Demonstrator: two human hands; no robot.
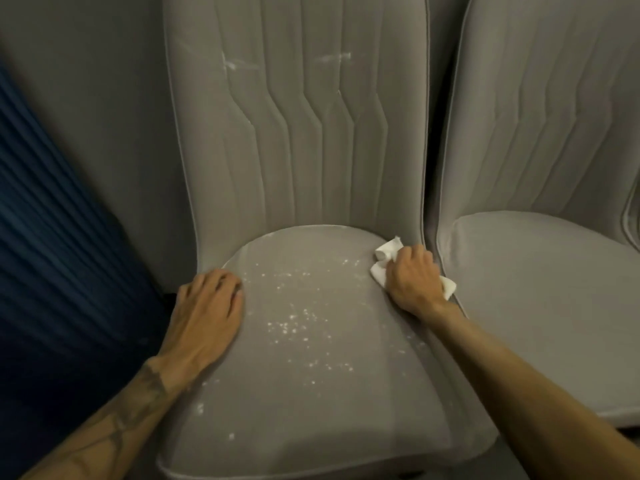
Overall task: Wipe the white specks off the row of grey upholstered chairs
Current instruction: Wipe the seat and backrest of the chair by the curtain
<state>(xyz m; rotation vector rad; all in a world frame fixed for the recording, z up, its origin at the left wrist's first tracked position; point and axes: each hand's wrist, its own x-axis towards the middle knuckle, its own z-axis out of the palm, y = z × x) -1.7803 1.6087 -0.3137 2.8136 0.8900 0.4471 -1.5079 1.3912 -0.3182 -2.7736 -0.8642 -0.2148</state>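
At the far left a dark blue pleated fabric (52,237) is seen beside the grey chair. The left hand (207,306) is laid flat on the left edge of the seat cushion (311,410), its fingers straight and holding nothing. White specks (294,323) are scattered across the middle of the cushion, and fainter white smears (235,64) are seen high on the backrest. At the rear right corner of the seat, a crumpled white wipe (386,252), perhaps paper towel, is gripped in the curled fingers of the right hand (414,275) and pressed to the fabric. The neighbouring chair (536,289) on the right looks free of specks. The stroke is probably best drawn leftward in overlapping passes, with steady pressure, so that specks are gathered rather than scattered. The cushion should be braced by the flat hand.
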